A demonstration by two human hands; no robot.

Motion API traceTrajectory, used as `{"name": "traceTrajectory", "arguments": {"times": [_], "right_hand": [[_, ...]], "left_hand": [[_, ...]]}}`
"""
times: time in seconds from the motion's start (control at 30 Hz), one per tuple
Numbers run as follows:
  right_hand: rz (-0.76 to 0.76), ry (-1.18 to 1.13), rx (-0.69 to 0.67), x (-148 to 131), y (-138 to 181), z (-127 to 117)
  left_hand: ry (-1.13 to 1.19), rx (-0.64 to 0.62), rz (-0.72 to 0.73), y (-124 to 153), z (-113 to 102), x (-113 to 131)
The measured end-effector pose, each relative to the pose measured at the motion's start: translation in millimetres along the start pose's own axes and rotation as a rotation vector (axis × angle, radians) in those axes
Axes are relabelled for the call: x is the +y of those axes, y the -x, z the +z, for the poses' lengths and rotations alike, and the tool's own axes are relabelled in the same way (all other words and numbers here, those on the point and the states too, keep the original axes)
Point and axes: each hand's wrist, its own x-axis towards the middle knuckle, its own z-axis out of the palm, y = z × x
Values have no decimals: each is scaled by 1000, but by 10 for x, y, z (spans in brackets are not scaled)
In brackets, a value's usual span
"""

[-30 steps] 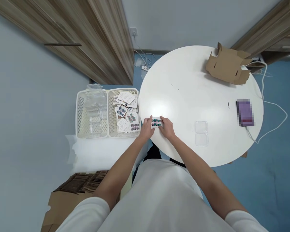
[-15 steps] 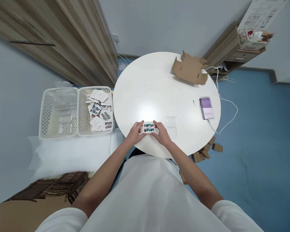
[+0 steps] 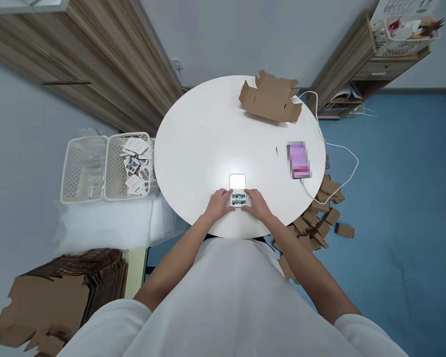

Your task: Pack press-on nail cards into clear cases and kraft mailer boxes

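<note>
A small white card of green and dark press-on nails [image 3: 238,199] lies at the near edge of the round white table [image 3: 215,144]. It sits in the lower half of a clear hinged plastic case [image 3: 237,181], whose lid lies open just beyond it. My left hand [image 3: 219,204] pinches the card's left end. My right hand [image 3: 256,204] pinches its right end. Both hands rest on the tabletop, fingers curled inward.
Two white baskets [image 3: 107,166] stand to the left, one with clear cases, one with several nail cards. A flat cardboard box [image 3: 269,99] and a purple phone [image 3: 298,159] with a white cable lie on the table. Cardboard scraps [image 3: 321,223] litter the blue floor; flat cartons [image 3: 59,292] are stacked lower left.
The card moved right along the table edge, from beside the baskets into the clear case. Both hands kept hold of it. The view swung right.
</note>
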Motion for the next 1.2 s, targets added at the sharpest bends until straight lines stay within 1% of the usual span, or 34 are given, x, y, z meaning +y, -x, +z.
{"name": "traceTrajectory", "arguments": {"times": [0.1,0.23,0.47,0.63,0.73,0.87,0.93,1.07,1.13,1.2], "right_hand": [[-14,17,-42,62,-28,32],[-8,52,-47,91,-50,65],[-15,64,-38,101,-64,76],[-15,5,-24,91,2,65],[49,-114,-2,61,61,103],[259,-345,71,-7,93,219],[320,-419,119,-57,94,266],[350,-594,201,-209,136,271],[323,-699,213,-313,179,241],[285,-766,226,-430,224,207]], "left_hand": [[-36,-23,-50,6,61,5],[-44,-52,-105,-1,116,-7],[-45,-91,-56,-20,164,-82],[36,-62,-61,14,198,-115],[194,-6,-118,59,252,-115],[441,62,-289,103,333,-74],[565,108,-363,116,341,-44],[905,195,-426,200,247,1],[1072,204,-431,283,156,3],[1194,179,-422,379,51,-11]]}}
